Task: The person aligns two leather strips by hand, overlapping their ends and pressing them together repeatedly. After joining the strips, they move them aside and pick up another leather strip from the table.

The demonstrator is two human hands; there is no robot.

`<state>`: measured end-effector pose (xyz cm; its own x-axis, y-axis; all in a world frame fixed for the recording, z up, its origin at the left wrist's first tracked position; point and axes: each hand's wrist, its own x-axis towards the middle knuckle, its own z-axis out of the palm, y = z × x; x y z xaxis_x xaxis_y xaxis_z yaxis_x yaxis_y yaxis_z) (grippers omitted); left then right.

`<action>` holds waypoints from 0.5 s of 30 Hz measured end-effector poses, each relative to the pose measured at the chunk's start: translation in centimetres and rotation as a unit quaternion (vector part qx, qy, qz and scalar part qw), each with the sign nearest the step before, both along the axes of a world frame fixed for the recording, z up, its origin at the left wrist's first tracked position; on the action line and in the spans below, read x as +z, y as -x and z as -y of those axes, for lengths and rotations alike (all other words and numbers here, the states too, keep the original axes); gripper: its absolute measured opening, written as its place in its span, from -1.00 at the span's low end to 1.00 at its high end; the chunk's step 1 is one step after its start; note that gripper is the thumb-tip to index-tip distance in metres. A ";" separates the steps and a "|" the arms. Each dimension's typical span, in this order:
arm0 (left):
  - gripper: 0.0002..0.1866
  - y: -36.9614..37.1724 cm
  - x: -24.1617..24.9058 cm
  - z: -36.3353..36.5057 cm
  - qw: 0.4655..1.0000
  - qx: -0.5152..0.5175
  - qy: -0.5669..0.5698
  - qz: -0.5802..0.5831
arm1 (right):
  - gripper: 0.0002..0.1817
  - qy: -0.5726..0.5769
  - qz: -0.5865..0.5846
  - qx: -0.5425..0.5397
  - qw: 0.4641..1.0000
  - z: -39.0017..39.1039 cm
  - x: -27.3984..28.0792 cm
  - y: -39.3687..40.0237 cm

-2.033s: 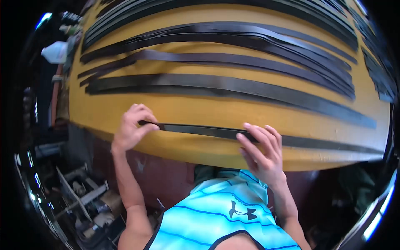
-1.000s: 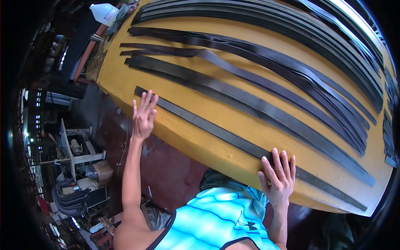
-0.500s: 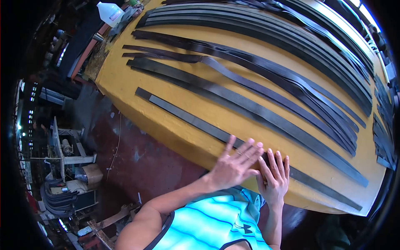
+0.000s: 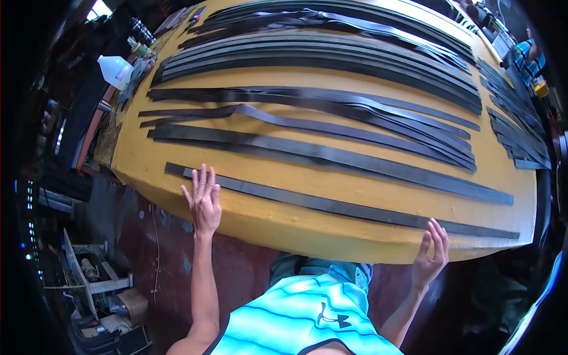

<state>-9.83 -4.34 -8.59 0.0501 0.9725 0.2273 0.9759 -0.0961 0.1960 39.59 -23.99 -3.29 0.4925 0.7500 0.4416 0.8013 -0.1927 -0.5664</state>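
Observation:
A long, dark, leather-like strip [image 4: 307, 198] lies along the near edge of the yellow table, with a lighter grey strip on top over its left part. Near its left end, my left hand [image 4: 204, 204] rests with the fingers stretched out over the strip. Farther right, my right hand [image 4: 432, 254] has its fingers extended and its fingertips at the strip's near edge. Neither hand is closed around anything. Just beyond lies a pair of wider dark strips [image 4: 331, 160], partly overlapping.
Loose bundles of dark strips [image 4: 355, 112] and a neat stack [image 4: 319, 59] cover the yellow table [image 4: 136, 148]. Shorter strips [image 4: 515, 130] lie at the right end. A white jug [image 4: 115, 71] stands at the far left corner. Another person [image 4: 526, 59] is at the far right.
My hands have moved apart from the middle of the strip. The left went toward its left end, the right toward its right end. The view has turned.

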 end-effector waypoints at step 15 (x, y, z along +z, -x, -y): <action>-0.36 -15.0 4.5 2.4 0.931 -0.345 0.054 0.107 | -0.77 0.059 -0.337 0.276 0.898 -2.1 -0.1 11.3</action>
<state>5.13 -6.72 -4.10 0.6365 0.7431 0.2066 0.6263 -0.6543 0.4238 28.34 -21.88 -3.38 0.1563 0.9842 0.0837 0.2768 0.0377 -0.9602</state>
